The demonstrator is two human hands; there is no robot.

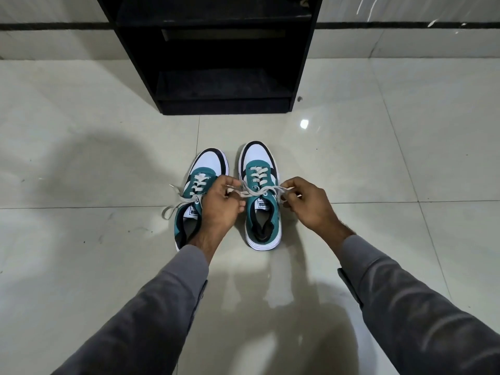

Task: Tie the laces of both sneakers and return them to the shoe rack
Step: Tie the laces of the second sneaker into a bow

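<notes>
Two teal, white and black sneakers stand side by side on the floor, toes pointing at the black shoe rack (216,63). The right sneaker (261,212) has its white laces (257,191) stretched crosswise over the tongue. My left hand (220,207) pinches one lace end, and my right hand (305,203) pinches the other end on the opposite side. The left sneaker (197,180) is partly hidden behind my left hand; its loose laces (177,203) trail out to the left on the tiles.
Glossy pale floor tiles (378,163) surround the shoes. The rack's low shelf (224,85) is dark and open toward me, standing against a light wall with a black stripe (54,26). Grey sleeves cover both my forearms.
</notes>
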